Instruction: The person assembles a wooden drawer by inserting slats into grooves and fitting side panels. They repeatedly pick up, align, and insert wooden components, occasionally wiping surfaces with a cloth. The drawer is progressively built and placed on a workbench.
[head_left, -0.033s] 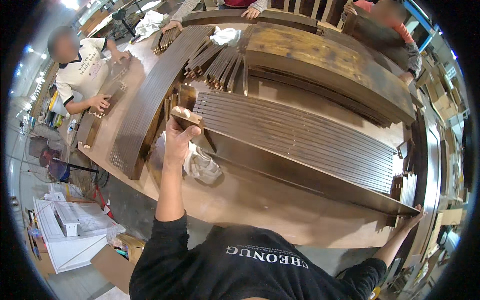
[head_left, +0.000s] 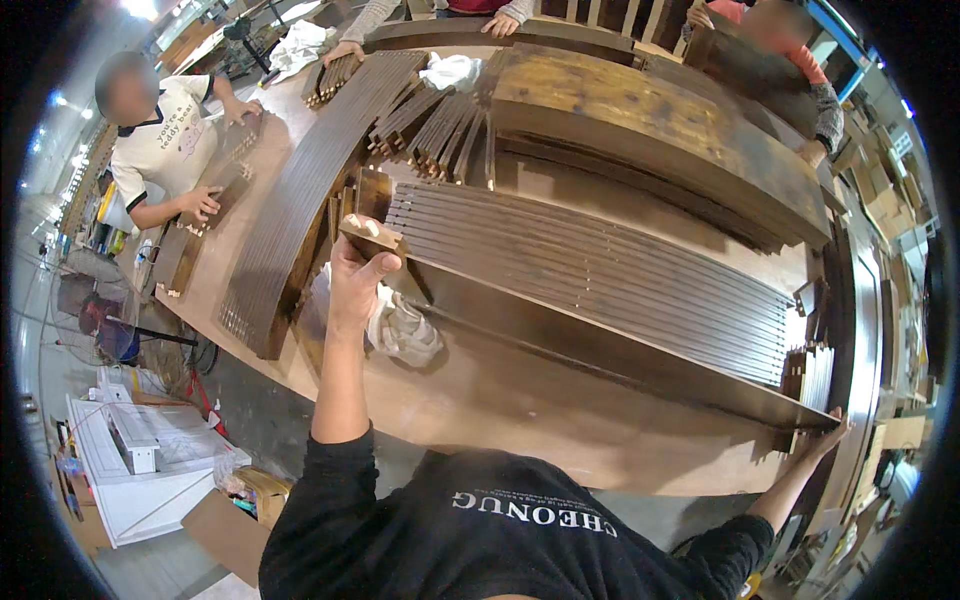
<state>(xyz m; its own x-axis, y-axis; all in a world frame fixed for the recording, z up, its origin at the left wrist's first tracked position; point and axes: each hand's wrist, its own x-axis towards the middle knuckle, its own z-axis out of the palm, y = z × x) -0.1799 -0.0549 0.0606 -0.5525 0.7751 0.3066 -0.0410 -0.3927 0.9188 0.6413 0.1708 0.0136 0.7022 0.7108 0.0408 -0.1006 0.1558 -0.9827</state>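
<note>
A long dark-brown wooden board [head_left: 620, 347] spans the space between my hands, raised above the table and tilted on its edge. My left hand [head_left: 356, 280] is closed round its left end, the thumb over the top, where pale dowel pegs stick out. At the far right end my right hand [head_left: 830, 432] grips the board, its fingers partly hidden. Just beyond the board lies a row of dark slats [head_left: 590, 265] side by side. A crumpled white cloth [head_left: 405, 333] rests on the table beside my left wrist.
On the wooden table [head_left: 500, 420] stand a thick dark panel stack [head_left: 650, 130], a long slat pile [head_left: 320, 190] and loose slats [head_left: 445, 130]. A person [head_left: 165, 150] at the left handles pegged pieces; others stand at the far side and far right. A fan [head_left: 110, 315] stands left.
</note>
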